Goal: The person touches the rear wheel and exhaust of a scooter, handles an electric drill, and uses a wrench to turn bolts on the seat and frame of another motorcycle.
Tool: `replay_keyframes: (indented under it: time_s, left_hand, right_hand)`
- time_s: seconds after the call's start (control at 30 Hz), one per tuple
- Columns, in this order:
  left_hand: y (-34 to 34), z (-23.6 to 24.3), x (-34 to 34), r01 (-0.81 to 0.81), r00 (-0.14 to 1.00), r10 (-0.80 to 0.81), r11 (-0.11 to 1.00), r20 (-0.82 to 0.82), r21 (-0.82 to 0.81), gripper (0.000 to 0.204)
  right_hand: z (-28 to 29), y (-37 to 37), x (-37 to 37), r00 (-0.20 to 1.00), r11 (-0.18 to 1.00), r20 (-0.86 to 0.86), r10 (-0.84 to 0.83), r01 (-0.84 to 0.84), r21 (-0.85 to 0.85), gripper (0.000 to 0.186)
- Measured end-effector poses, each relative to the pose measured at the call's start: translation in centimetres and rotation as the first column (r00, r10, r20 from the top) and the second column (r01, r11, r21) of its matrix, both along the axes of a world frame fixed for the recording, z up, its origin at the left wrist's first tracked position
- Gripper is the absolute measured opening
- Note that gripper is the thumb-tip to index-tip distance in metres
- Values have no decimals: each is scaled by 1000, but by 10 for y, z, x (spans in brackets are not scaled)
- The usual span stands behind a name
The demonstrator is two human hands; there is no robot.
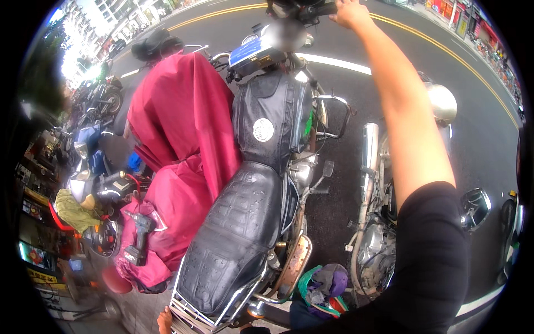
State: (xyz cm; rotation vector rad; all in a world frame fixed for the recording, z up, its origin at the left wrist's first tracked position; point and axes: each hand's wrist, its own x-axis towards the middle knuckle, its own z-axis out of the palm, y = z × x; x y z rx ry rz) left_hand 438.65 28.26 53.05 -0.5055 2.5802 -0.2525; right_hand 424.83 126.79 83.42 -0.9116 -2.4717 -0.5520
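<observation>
Black and long, the motorcycle (250, 222) fills the frame's centre, its handlebar (308, 10) at the top edge. Left of it lies a red rain cover (178, 145) bearing a cordless drill (139, 239). The right hand (350, 14) grips the handlebar, fingers closed.

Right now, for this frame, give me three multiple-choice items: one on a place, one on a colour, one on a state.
1. Where does the cordless drill lie?
A. on the red cover
B. on the black seat
C. on the road

2. What colour are the double road lines?
A. white
B. yellow
C. blue

3. What is the right hand doing?
A. hanging free
B. resting on the seat
C. reaching to the handlebar

Answers: 1 A, it rests on the red cover left of the black motorcycle. 2 B, both lines are yellow. 3 C, the arm stretches forward and the hand sits at the bar's end.
</observation>
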Motion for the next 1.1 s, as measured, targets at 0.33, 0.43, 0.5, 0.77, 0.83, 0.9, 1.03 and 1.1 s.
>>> replay_keyframes:
  time_s: [0.33, 0.43, 0.5, 0.77, 0.83, 0.9, 1.03, 1.1]
  left_hand:
    - [-64, -42, 14, 47, 999, -47, 999, -21, -7, 65]
    - [-20, -14, 14, 1, 1000, -2, 999, 14, 53, 72]
    - [-3, 5, 14, -30, 999, 30, 999, 29, 29, 72]
    - [-127, -86, 8, 310, 941, -324, 941, 101, 134, 52]
    - [-75, -52, 5, 148, 984, -159, 980, 75, 129, 64]
    - [-64, -32, 13, 88, 995, -91, 991, 30, 99, 69]
    - [-42, -3, 30, 23, 996, -32, 993, 79, 115, 68]
    - [-28, 2, 26, 18, 996, -28, 993, 83, 120, 68]
  right_hand:
    - [-33, 26, 18, 990, 995, -99, 96, -93, 33, 45]
    - [-38, 11, 49, 983, 991, -134, 124, -129, -27, 38]
    - [-35, -14, 69, 993, 992, -94, 70, -79, -94, 38]
    - [-75, -140, 122, 986, 961, -151, -69, 25, -276, 45]
    - [-96, -165, 132, 974, 934, -174, -145, 77, -349, 48]
    - [-121, -167, 140, 968, 927, -205, -143, 59, -371, 49]
    - [-128, -156, 157, 964, 919, -207, -166, 74, -387, 54]
    - [-124, -143, 170, 961, 910, -166, -223, 144, -390, 56]
